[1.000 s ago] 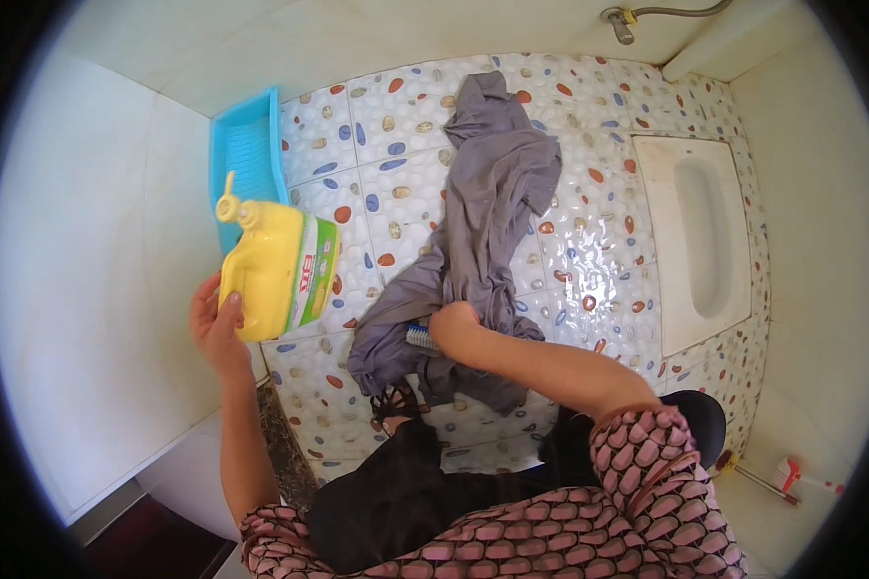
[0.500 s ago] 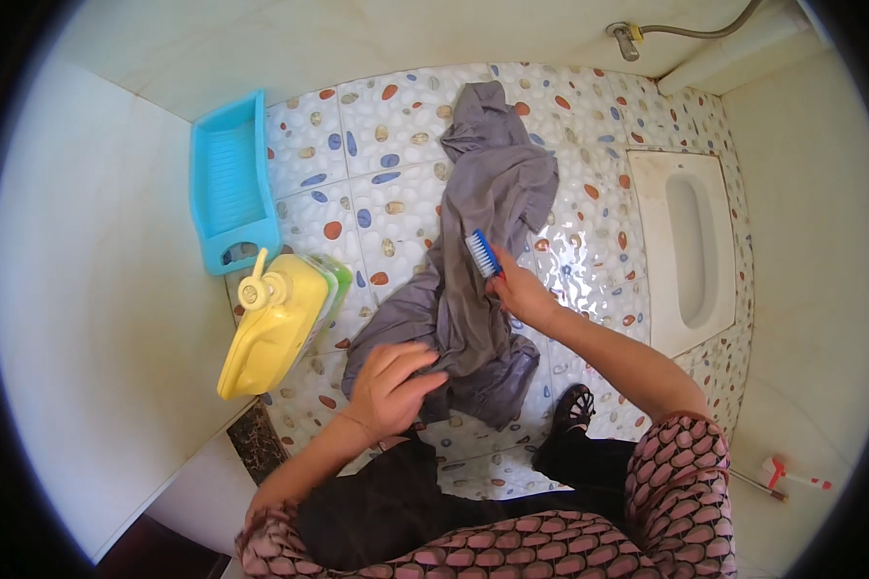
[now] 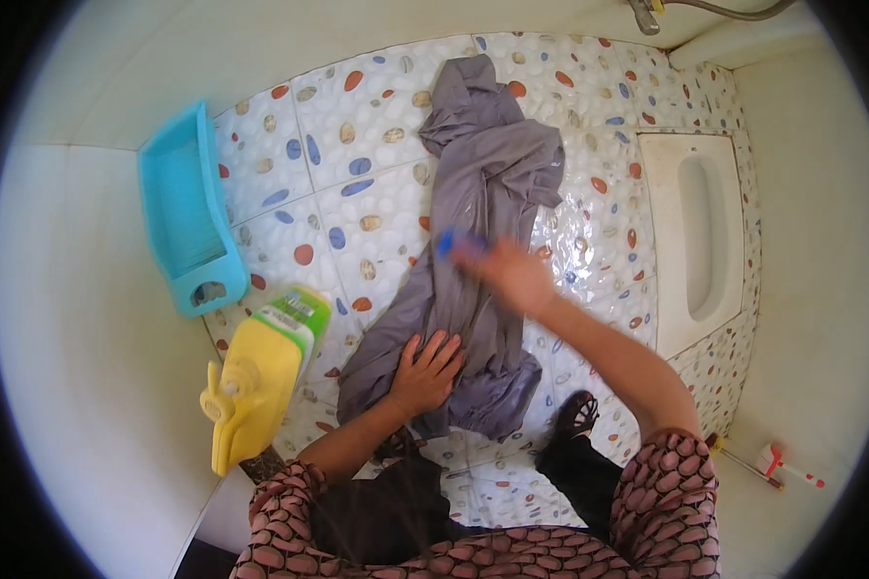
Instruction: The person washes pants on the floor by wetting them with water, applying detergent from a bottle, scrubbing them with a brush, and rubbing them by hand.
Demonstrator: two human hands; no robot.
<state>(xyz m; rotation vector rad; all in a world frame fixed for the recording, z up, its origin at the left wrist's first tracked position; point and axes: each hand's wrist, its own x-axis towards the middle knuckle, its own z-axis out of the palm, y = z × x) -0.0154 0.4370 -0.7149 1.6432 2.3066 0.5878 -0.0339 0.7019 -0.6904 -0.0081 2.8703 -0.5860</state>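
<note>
Right fingers (image 3: 475, 257) and blue brush (image 3: 449, 241) blurred — tap (image 3: 644, 16) cut off at top edge

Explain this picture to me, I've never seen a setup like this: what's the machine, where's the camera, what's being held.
There is no machine here, just a person's two bare hands. The picture comes from a wide camera worn on the head, looking down, so straight edges bend near the rim. On the patterned tile floor lies a crumpled gray cloth. The left hand rests spread on it, holding nothing. The right hand, blurred, has its grip on a blue brush over the cloth. To the left are a yellow jug and a light-blue tray; to the right, a squat toilet is set in the floor.
</note>
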